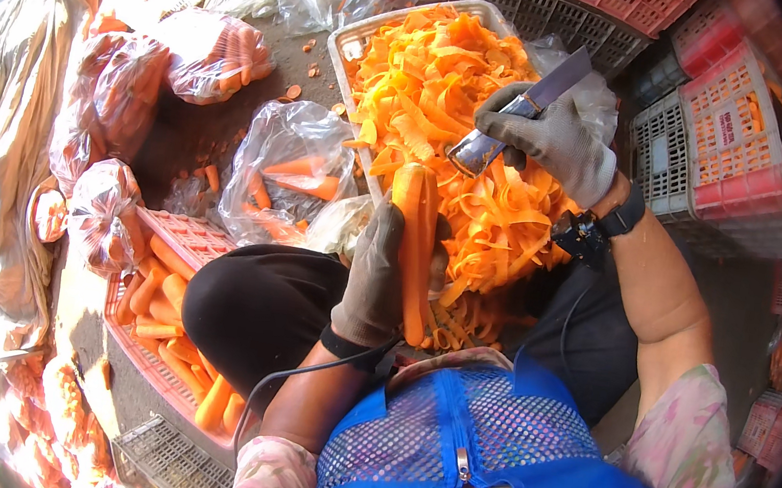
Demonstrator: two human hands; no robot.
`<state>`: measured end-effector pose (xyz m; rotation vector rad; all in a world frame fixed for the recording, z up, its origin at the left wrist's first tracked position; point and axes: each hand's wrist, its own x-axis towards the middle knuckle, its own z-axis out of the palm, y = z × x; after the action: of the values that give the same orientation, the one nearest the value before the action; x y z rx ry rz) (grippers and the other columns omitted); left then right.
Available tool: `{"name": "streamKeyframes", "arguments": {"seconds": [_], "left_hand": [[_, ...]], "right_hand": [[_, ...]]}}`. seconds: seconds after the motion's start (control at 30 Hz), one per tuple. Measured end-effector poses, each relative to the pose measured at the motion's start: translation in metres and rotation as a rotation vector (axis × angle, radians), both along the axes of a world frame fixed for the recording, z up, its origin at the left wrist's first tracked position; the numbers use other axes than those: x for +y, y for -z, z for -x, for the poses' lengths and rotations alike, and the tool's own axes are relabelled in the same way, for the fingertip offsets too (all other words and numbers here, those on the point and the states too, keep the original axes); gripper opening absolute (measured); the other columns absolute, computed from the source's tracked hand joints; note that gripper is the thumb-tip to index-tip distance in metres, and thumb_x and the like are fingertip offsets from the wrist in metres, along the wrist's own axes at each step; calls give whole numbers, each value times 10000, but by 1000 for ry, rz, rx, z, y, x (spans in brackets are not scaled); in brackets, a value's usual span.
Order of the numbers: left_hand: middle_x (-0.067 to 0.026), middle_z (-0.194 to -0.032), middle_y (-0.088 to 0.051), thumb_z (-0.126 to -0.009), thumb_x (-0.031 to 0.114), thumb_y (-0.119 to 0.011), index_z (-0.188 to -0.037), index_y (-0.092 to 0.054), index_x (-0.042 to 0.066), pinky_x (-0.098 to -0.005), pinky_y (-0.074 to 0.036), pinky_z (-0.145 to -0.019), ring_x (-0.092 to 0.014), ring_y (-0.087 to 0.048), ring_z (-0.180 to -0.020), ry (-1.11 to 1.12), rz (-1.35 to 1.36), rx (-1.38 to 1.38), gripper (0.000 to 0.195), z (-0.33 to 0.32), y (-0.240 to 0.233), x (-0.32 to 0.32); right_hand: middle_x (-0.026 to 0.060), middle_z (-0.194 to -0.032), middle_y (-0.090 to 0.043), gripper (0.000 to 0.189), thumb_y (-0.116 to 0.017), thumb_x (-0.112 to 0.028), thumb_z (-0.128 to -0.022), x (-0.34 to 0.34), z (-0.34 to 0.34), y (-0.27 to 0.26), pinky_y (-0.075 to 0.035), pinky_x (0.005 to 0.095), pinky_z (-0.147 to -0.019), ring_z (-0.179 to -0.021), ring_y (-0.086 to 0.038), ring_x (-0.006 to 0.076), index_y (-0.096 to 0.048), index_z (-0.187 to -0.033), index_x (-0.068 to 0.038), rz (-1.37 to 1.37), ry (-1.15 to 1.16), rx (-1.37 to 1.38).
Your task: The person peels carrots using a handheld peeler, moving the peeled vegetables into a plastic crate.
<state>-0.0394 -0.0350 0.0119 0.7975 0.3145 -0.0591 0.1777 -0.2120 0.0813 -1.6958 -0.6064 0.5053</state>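
Observation:
My left hand (377, 279), in a grey work glove, is closed around a large carrot (414, 247) that stands nearly upright in the picture. My right hand (553, 136), gloved too, grips a knife (481, 148) by its worn, wrapped-looking handle, with the broad blade pointing up and to the right. The knife is a little above and to the right of the carrot and does not touch it. Behind both hands, a heap of carrot peelings (447, 96) fills and overtops a pale plastic crate (342, 52).
A pink crate (145, 367) of carrots stands beside my left knee. Clear plastic bags (288, 179) with carrots lie ahead on the left, with more bagged carrots (215, 58) beyond. Stacked crates (735, 134) stand at the right, others (570, 8) at the top.

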Motion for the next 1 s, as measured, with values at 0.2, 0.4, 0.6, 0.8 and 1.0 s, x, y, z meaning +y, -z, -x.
{"name": "streamKeyframes", "arguments": {"seconds": [0.2,0.4,0.6,0.8,1.0], "left_hand": [[-62,-983,-661,-1058,419,-753,-1303,-615,0,-306,-517,-648,-164,-643,-745,-88,-309,-35,505,-6,-2,-6],[-58,-975,-676,-1033,122,-732,-1282,-625,-13,-297,-534,-668,-146,-652,-754,-134,-503,-27,302,-10,9,-8],[-78,-958,-700,-1021,70,-723,-1263,-651,-34,-306,-549,-669,-152,-666,-747,-124,-503,-23,272,-7,3,-13],[-31,-1103,-739,-972,52,-783,-1389,-653,-9,-274,-568,-818,-109,-690,-956,-46,-507,-48,441,-2,0,-12],[-202,-1170,-762,-781,157,-972,-1433,-615,-1,-438,-600,-930,-354,-768,-1033,13,-1197,-523,760,5,-26,-12]], "right_hand": [[20,-837,-725,200,-810,-245,-1038,0,13,-7,-526,257,-599,-689,-688,123,-767,-1080,-54,-112,-64,-328],[154,-878,-748,201,-799,-192,-979,-7,32,-1,-592,429,-713,-810,-750,362,-762,-1131,-66,356,-285,-846],[162,-879,-767,290,-819,-205,-938,-6,47,8,-627,463,-725,-809,-778,361,-774,-1204,-100,486,-380,-871],[189,-846,-758,168,-735,-239,-1010,-4,52,10,-601,510,-711,-821,-767,396,-755,-1096,-96,609,-423,-733],[239,-931,-774,298,-630,-318,-1064,-1,13,50,-593,533,-853,-926,-758,442,-763,-1094,-53,1038,-475,-587]]}}
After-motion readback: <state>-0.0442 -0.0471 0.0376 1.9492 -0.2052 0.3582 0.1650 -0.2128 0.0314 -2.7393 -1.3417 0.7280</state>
